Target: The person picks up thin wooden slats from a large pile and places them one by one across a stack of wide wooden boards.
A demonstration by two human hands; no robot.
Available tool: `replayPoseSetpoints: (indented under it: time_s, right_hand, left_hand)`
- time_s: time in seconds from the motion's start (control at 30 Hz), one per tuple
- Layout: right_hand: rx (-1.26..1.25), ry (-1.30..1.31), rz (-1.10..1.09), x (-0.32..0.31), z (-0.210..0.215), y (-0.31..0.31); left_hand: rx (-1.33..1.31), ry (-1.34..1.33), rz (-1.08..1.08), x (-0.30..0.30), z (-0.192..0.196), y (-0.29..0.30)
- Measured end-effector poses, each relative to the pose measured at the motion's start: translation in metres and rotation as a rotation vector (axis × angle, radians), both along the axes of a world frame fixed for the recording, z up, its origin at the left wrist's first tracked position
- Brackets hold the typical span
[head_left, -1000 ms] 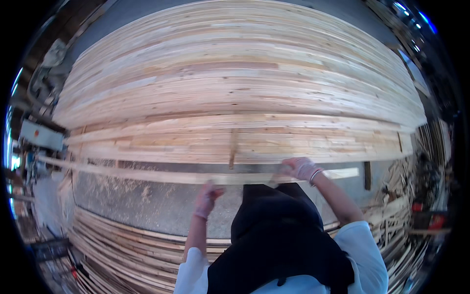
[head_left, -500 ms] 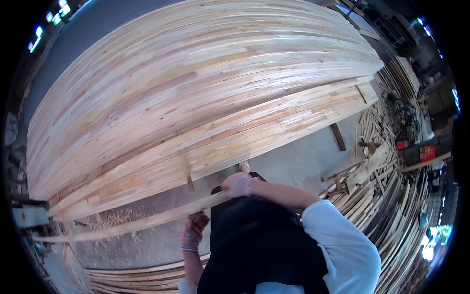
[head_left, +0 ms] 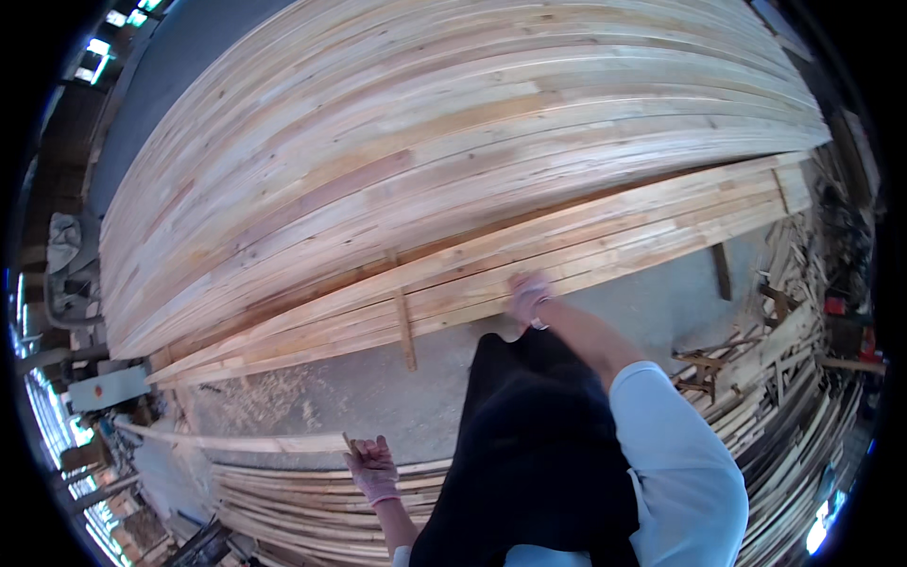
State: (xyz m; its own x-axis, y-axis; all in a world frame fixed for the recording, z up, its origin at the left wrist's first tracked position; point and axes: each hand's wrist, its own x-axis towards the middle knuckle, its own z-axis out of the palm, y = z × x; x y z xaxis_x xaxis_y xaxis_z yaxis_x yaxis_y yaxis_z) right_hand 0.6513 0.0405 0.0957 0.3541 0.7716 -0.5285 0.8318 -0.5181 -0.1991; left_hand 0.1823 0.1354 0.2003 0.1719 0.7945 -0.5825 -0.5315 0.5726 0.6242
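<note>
My left hand [head_left: 375, 470], in a pale glove, is low on the left with its fingers curled. Its thumb side meets the near end of a long, narrow wooden strip [head_left: 255, 441], which stretches away to the left above the floor. Over the front edge of a row of long boards [head_left: 472, 281] is my right hand [head_left: 530, 295], also gloved. Motion blurs its fingers, and I see nothing clearly held in it. A short wooden crosspiece [head_left: 404, 317] lies across those boards, to the left of my right hand.
A broad stack of light boards [head_left: 397, 180] fills the space ahead. Sawdust [head_left: 260, 402] covers part of the floor. Behind my left hand lies a pile of long strips [head_left: 293, 501]. Offcuts and loose strips [head_left: 756, 406] are heaped at the right.
The strip has shifted left and down, out of my right hand, its end now at my left hand. My right hand has moved up and right to the front boards. The view has shifted too.
</note>
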Motion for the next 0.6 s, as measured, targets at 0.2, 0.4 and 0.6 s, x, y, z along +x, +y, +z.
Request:
replayPoseSetpoints:
  time_s: [0.2, 0.4, 0.6]
  right_hand:
    - [-0.061, -0.734, 0.098, 0.150, -0.052, -0.020]
    - [-0.403, -0.490, 0.100, 0.184, -0.076, 0.017]
    - [-0.451, -0.437, 0.168, 0.195, -0.096, 0.016]
  left_hand:
    - [-0.395, 0.093, 0.121, 0.046, 0.022, -0.051]
    - [-0.605, 0.061, 0.189, 0.056, 0.023, -0.100]
    - [-0.507, -0.056, 0.117, 0.028, 0.005, -0.108]
